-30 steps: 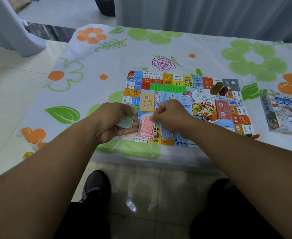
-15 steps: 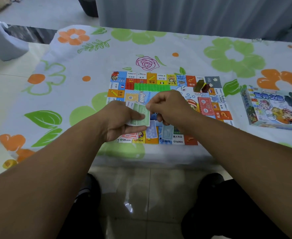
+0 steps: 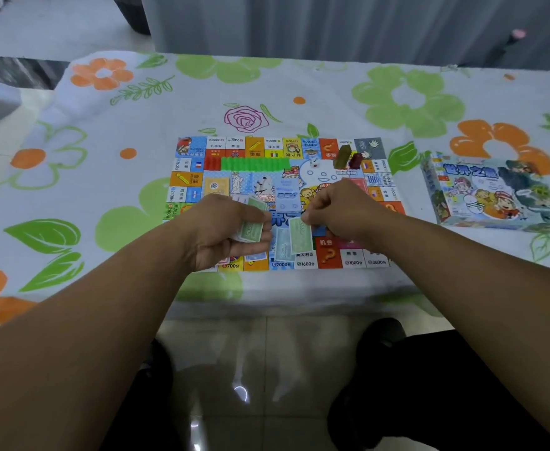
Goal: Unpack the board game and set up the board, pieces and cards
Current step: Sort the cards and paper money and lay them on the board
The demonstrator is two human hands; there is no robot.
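Note point(image 3: 301, 235) pinched by R hand point(image 3: 342, 212), stack point(image 3: 251, 230) in L hand point(image 3: 223, 231).

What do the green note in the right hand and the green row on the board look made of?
Green note in the right hand: looks like thin printed paper, matte, with no glare. Green row: probably moulded plastic, given its uniform bright colour and toothed top edge, but it is too small to be sure.

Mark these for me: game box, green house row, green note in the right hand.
game box point(image 3: 488, 196): head view, middle of its printed lid.
green house row point(image 3: 254, 164): head view, middle of the row.
green note point(image 3: 301, 237): head view, its face, below the right hand point(image 3: 338, 213) pinching it.
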